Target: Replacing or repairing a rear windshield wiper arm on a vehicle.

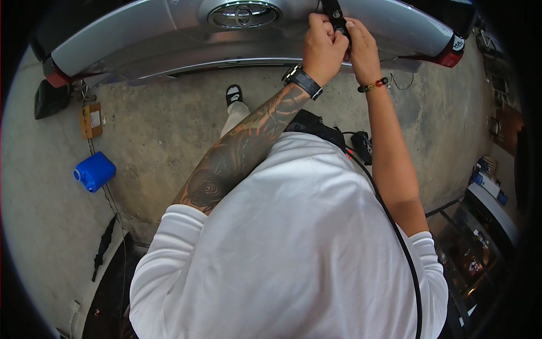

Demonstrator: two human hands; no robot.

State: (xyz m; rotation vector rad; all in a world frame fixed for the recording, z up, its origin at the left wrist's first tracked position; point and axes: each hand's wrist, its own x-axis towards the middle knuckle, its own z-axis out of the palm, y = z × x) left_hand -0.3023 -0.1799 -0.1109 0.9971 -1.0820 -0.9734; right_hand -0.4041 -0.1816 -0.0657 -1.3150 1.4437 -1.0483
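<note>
Both hands at the rear panel of a silver car (169,28), up at the top edge of the view. The thing worked on, a black part (335,13), lies against or just in front of the panel, right of the oval badge (244,15); contact with the paint cannot be told. Its upper end runs near the picture edge; exact kind unclear.

Grip: left hand (323,50) has thumb and curled fingers clamped on the part's lower stretch. Right hand (363,50) closes on its right side, fingertips partly hidden.

Risks, as judged:
- Slip. Hands sit close together on a narrow piece; uneven pull could twist it free, and it would drop to the concrete floor (164,118).
- Scratched paint. Cause: the part's hard edge, or the watch (302,80) on the left wrist, rubbing the panel. The bead bracelet (373,85) is a lesser concern, hanging farther off.
- Snag. The black cable (389,209) along the torso has slack that could catch if the person turns.
- Pinched fingers, if the part shifts suddenly; thumbs are crowded.
</note>
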